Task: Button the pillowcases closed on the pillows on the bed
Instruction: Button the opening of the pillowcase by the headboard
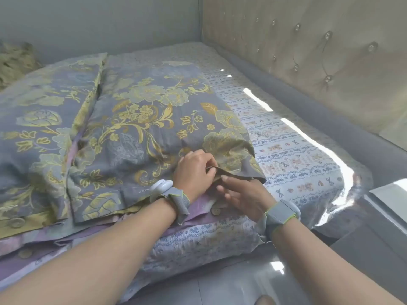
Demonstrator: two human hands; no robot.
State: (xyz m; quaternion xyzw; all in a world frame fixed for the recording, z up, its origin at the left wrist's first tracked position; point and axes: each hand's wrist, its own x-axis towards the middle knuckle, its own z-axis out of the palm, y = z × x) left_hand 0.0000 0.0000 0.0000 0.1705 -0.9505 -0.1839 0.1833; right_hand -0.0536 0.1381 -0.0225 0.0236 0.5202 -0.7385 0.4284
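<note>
Two pillows in grey pillowcases with gold flowers lie side by side on the bed. At the near right corner of the right pillow (141,119), my left hand (193,170) pinches the upper flap (237,172) of the pillowcase's open edge. My right hand (244,194) is just below it, fingers on the lower layer of the same edge. A round button (215,211) shows on the lilac inner strip beside my right wrist. The left pillow (37,128) has a button (16,222) on its yellow near hem.
A white and blue patterned sheet (286,155) covers the mattress. A tufted beige headboard (319,51) stands along the right side. The plain wall (99,23) is at the far end. A glossy grey floor (220,285) lies below the bed's near edge.
</note>
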